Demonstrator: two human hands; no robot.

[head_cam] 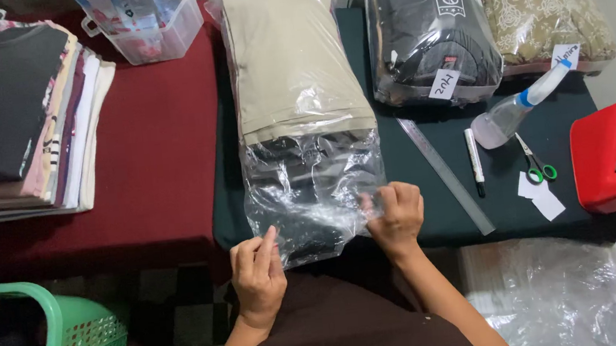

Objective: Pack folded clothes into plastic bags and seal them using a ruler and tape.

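Both our hands sit nearest, at the counter's [433, 221] front edge: left hand [258, 275] pinches the loose open end of a clear plastic bag [310, 195] between fingers [269, 243] and thumb; right hand [396, 217] is clenched on the same end's far corner. Inside the bag, folded beige fabric [286, 62] lies lengthwise on dark green cloth. Just right we note a metal ruler [447, 176], marker [475, 161], scissors [536, 162], spray bottle [516, 109], red tape dispenser [611, 159]. Stacked folded clothes [17, 118] lie well left.
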